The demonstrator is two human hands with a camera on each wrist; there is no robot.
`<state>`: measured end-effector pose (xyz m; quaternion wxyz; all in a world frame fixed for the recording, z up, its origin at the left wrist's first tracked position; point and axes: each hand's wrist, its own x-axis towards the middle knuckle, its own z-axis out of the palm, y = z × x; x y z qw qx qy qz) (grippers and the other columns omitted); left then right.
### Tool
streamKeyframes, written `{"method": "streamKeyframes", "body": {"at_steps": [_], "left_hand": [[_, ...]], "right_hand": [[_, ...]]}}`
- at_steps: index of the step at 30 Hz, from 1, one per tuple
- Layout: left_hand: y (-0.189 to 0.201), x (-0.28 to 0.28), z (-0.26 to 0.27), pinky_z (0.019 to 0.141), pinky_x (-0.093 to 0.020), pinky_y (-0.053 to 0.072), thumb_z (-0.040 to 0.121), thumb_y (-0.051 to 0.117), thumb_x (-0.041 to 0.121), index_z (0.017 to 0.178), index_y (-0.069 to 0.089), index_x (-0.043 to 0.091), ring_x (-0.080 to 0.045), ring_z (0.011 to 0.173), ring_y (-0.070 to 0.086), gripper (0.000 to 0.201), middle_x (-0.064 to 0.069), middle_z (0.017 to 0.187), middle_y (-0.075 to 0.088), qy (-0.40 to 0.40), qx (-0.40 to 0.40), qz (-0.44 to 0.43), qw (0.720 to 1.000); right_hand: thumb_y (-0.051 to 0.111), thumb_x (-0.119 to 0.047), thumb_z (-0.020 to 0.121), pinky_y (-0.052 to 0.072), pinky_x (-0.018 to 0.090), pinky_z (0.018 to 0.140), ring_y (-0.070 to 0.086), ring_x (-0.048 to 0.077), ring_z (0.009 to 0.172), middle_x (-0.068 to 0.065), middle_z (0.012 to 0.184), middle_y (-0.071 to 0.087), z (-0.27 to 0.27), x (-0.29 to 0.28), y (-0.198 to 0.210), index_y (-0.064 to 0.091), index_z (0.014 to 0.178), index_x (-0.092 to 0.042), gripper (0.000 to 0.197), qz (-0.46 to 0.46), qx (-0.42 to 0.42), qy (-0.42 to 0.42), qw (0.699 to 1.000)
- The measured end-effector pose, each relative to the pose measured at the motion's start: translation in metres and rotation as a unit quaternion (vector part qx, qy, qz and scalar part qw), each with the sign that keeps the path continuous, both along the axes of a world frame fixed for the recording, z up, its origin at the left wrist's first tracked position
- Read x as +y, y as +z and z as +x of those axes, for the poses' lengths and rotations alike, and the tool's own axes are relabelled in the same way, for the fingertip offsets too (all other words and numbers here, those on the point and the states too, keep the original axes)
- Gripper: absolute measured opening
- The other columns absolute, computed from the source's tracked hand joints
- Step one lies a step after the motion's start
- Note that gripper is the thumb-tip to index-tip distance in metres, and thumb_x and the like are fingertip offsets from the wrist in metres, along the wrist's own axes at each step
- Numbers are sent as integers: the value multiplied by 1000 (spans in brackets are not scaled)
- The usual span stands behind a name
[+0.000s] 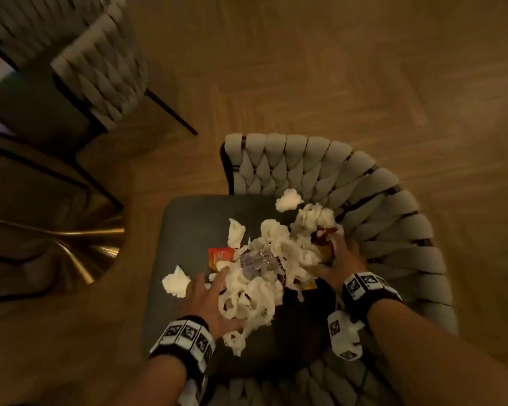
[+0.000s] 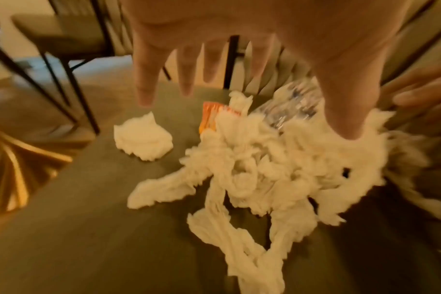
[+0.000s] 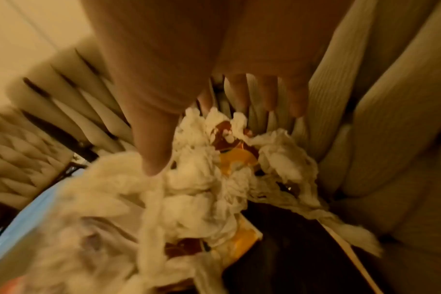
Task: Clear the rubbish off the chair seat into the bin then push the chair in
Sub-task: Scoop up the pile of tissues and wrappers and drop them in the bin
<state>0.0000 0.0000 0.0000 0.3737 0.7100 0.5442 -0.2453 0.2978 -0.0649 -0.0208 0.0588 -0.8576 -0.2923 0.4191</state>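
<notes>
A dark chair seat (image 1: 194, 230) with a woven grey backrest (image 1: 373, 206) holds a rubbish pile (image 1: 264, 276) of white tissue, an orange wrapper (image 1: 220, 254), a crumpled clear plastic bottle (image 1: 257, 260) and a brown-yellow wrapper (image 3: 234, 157). My left hand (image 1: 214, 291) hovers with spread fingers over the pile's left side (image 2: 244, 113). On the pile's right side, beside the backrest, my right hand (image 1: 339, 256) is spread too, its thumb (image 3: 151, 151) touching tissue. Loose tissue balls lie apart at the seat's left (image 1: 176, 281) (image 2: 142, 137) and back (image 1: 289, 199). No bin is in view.
A second woven chair (image 1: 100, 71) stands at the upper left on thin black legs. A gold fluted table base (image 1: 71, 253) sits close to the seat's left edge. Wooden floor (image 1: 335, 68) stretches beyond the chair's back.
</notes>
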Motion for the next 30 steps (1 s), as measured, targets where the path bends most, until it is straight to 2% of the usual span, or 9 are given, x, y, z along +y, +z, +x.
{"method": "streamKeyframes", "body": {"at_steps": [3, 6, 10, 14, 20, 22, 25, 27, 30], "left_hand": [[-41, 8, 24, 108, -68, 20, 39, 72, 74, 125, -17, 68, -34, 143, -9, 124, 2, 153, -27, 62, 21, 30, 997], [-76, 12, 42, 104, -74, 17, 42, 76, 69, 121, -17, 72, -39, 142, -9, 122, 4, 151, -34, 97, 27, 26, 995], [-107, 8, 58, 106, -68, 24, 57, 75, 60, 129, -12, 64, -43, 140, -9, 113, 7, 145, -41, 63, 63, 3, 996], [-102, 0, 65, 108, -59, 30, 55, 75, 60, 135, -2, 55, -38, 141, -5, 110, 7, 149, -31, 81, 17, 7, 997], [-72, -5, 51, 111, -34, 25, 69, 72, 21, 128, 14, 64, -21, 144, 8, 92, 10, 154, -10, 200, -185, 4, 962], [-66, -9, 62, 113, -36, 25, 69, 72, 39, 129, 9, 63, -20, 144, 8, 90, 14, 153, -16, 203, -177, -7, 963], [-76, -17, 86, 112, -51, 30, 43, 74, 72, 132, -10, 60, -23, 144, 2, 122, 16, 150, -28, 156, -99, -7, 983], [-88, -15, 97, 109, -53, 33, 42, 78, 64, 131, -12, 57, -28, 143, 5, 127, 11, 151, -23, 147, -73, 14, 986], [-98, -6, 103, 99, -44, 45, 52, 82, 42, 132, 8, 48, -30, 127, 39, 109, 3, 146, 9, 178, -98, 26, 979]], "right_hand": [[70, -62, 67, 36, 48, 111, 29, 36, 140, 9, 161, 5, 9, 16, -44, -4, 145, -47, 109, 12, 17, 0, 1000], [58, -74, 64, 29, 50, 115, 20, 31, 145, 1, 162, -7, 12, 26, -81, -21, 129, -68, 102, 41, 24, -23, 999], [62, -68, 68, 26, 51, 117, 4, 28, 149, -1, 159, -18, 12, 31, -106, -13, 138, -58, 103, 45, 15, 17, 999], [75, -50, 68, 33, 44, 114, 22, 34, 144, 8, 157, 7, 12, 33, -110, 11, 145, -45, 100, 42, 8, 4, 999], [74, -34, 73, 39, 47, 108, 43, 35, 130, 9, 145, 40, 6, 36, -97, 27, 139, -39, 81, 73, 26, -50, 996], [73, -33, 74, 43, 47, 105, 48, 34, 126, 8, 140, 47, 3, 38, -94, 30, 134, -39, 74, 84, 29, -61, 994], [72, -20, 75, 46, 39, 99, 54, 33, 115, 10, 128, 55, 4, 37, -88, 40, 129, -28, 63, 101, 33, -75, 992], [69, -12, 75, 47, 35, 92, 58, 33, 106, 12, 117, 58, 10, 36, -79, 46, 121, -20, 51, 110, 31, -79, 990], [65, -4, 75, 47, 33, 89, 61, 27, 101, 8, 110, 64, 17, 34, -63, 51, 116, -21, 47, 135, 42, -87, 986]]}}
